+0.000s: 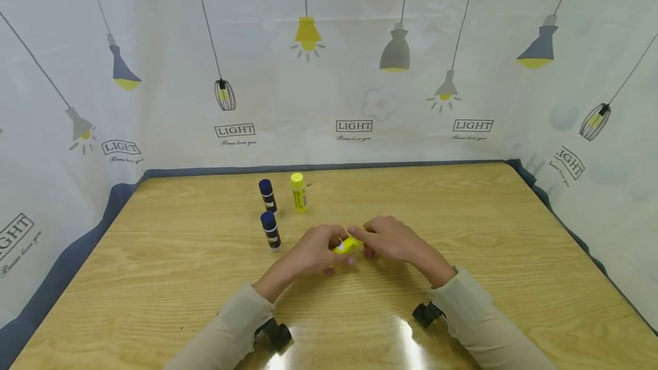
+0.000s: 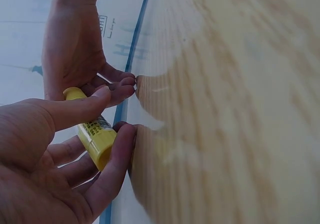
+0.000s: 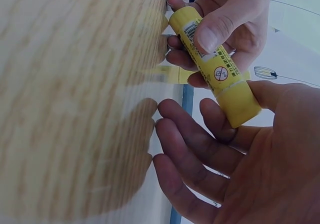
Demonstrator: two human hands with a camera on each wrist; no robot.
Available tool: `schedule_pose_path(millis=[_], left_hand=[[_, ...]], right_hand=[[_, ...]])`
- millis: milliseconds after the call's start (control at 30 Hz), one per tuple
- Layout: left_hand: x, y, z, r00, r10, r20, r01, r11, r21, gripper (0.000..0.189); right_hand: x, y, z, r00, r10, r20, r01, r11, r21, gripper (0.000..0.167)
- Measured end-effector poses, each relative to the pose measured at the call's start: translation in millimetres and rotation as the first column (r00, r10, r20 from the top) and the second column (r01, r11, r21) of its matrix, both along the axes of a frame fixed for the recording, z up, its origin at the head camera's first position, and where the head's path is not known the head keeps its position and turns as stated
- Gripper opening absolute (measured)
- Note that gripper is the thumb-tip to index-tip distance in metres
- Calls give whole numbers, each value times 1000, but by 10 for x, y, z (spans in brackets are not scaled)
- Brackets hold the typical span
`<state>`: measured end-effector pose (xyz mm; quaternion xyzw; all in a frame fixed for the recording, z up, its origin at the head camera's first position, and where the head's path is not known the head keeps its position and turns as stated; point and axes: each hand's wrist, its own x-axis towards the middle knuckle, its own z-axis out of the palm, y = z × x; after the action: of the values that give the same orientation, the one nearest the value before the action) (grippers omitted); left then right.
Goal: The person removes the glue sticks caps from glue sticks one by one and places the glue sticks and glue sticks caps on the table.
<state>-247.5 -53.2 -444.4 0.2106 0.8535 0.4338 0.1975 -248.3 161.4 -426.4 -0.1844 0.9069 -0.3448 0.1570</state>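
A yellow glue stick [image 1: 347, 245] is held tilted between both hands, close over the table. My left hand [image 1: 315, 251] grips its body, with the thumb lying along the printed label [image 3: 190, 30] in the right wrist view. At the other end, the right hand [image 1: 394, 238] pinches the yellow cap [image 3: 239, 104] between thumb and index finger, its other fingers loosely bent beneath. The cap sits on the body, a thin pale line marking the joint. Left of the hands stand two dark blue glue sticks [image 1: 271, 232], and farther back another yellow glue stick [image 1: 299, 194], all upright.
The wooden table [image 1: 488, 210] has a dark blue border along its back and sides. Behind it hangs a pale curtain [image 1: 354, 90] printed with lamps. Small black cameras [image 1: 275, 334] are strapped under both sleeves, near the tabletop.
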Motion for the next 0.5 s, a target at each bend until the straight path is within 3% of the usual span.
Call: schedule_pose_path(millis=[500], left_hand=[[-16,-12,-20,1000,-4,10,4,1000,7,31]], right_hand=[[5,-18,9,1000,-1,1,1,1000,2,56]])
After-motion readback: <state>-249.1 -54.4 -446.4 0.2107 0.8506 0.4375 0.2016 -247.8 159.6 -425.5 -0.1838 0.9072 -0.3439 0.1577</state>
